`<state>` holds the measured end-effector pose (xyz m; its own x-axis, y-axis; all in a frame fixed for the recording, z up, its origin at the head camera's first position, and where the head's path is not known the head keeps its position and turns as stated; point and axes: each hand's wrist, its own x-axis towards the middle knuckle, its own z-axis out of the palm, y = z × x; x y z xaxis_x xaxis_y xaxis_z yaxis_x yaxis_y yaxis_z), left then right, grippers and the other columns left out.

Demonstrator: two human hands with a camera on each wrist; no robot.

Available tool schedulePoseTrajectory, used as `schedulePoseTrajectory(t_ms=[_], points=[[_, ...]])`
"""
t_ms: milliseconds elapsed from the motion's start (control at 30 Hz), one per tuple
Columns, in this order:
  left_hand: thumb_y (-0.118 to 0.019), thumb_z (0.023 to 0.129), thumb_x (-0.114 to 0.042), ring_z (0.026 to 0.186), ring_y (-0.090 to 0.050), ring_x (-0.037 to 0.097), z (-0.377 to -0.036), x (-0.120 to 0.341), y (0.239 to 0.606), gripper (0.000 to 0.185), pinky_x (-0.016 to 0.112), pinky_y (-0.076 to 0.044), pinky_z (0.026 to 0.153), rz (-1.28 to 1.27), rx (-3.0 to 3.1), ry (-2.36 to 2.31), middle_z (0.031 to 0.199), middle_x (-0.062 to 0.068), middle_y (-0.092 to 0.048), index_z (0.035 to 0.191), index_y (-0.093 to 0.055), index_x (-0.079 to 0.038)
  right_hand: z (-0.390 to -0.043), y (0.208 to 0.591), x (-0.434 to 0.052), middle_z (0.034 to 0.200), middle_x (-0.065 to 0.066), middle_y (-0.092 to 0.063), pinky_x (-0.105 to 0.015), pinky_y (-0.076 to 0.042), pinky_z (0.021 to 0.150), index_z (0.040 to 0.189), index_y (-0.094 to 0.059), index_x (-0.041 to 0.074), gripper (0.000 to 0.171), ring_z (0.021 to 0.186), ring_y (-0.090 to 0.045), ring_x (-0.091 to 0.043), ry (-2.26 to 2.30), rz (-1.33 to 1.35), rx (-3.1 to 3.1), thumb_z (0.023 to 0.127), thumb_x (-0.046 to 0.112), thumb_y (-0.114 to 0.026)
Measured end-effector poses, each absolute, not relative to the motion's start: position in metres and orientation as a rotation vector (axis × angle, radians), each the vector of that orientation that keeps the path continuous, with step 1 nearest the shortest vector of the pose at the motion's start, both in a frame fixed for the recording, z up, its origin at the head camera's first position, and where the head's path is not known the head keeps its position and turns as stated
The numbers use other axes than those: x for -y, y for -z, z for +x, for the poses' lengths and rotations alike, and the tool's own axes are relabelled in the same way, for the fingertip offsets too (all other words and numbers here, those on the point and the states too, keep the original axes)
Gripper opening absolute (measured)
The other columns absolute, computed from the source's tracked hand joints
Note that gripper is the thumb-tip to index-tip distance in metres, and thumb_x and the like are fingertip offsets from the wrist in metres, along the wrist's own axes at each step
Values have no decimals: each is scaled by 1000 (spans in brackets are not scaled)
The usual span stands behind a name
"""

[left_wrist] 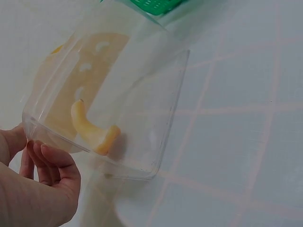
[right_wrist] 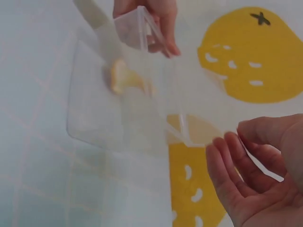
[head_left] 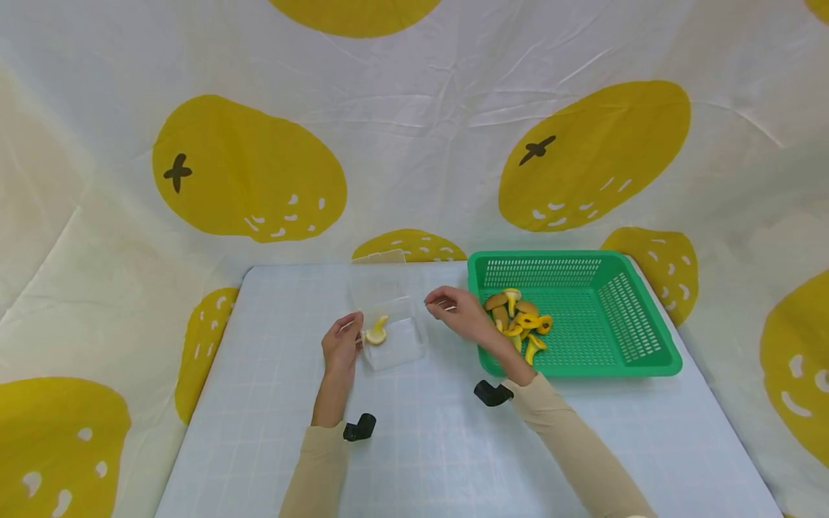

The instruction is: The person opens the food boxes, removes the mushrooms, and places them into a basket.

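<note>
A clear hinged plastic box (head_left: 395, 347) stands on the table with its lid (head_left: 378, 280) raised at the back. Inside, near its left wall, lies one small yellow mushroom (head_left: 376, 332) with a curved stem. My left hand (head_left: 342, 344) pinches the box's left edge between thumb and fingers, as the left wrist view also shows. To the right of the box, my right hand (head_left: 456, 311) hovers with bent fingers and nothing visible in it. In the right wrist view its fingertips (right_wrist: 231, 138) are close to the box's corner; whether they touch it I cannot tell.
A green plastic basket (head_left: 576, 370) with slotted walls stands at the right. Several yellow and brown mushrooms (head_left: 518, 324) are piled at its left end. Behind the light-blue checked table (head_left: 272, 309) hangs a white cloth with large yellow fruit prints.
</note>
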<state>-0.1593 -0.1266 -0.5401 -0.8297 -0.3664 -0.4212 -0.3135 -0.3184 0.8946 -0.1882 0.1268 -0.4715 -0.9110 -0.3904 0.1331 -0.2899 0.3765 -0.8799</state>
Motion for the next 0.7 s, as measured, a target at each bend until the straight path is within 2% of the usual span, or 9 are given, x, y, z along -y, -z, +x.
schedulePoseTrajectory(t_ms=[200,367,533,700], points=[[-79,94,-29,73,-53,11,-158,127,539,38,19,-45,61,880,1780,2374,90,-3,-63,121,-67,-5,-190,473,-103,108,-13,-71,-37,-56,92,114,-68,-4,18,99,-67,-27,1537,-665,-2490,101,8,-65],[-78,95,-27,74,-54,12,-157,126,538,35,19,-45,60,850,1756,2385,87,-4,-63,119,-67,-4,-191,476,-85,113,-17,-70,-38,-56,94,116,-68,-3,18,104,-66,-28,1522,-666,-2458,101,6,-65],[-76,96,-26,77,-55,14,-158,127,540,33,20,-46,61,848,1766,2375,89,-4,-64,120,-68,-5,-193,482,-70,119,-23,-68,-39,-55,95,120,-66,-7,22,109,-66,-32,1479,-721,-2450,101,3,-64],[-77,95,-30,77,-54,13,-158,127,541,38,19,-46,61,847,1784,2374,90,-5,-64,122,-67,-5,-194,491,-59,118,-21,-68,-39,-55,95,120,-65,-8,22,110,-65,-33,1400,-779,-2481,99,0,-65]])
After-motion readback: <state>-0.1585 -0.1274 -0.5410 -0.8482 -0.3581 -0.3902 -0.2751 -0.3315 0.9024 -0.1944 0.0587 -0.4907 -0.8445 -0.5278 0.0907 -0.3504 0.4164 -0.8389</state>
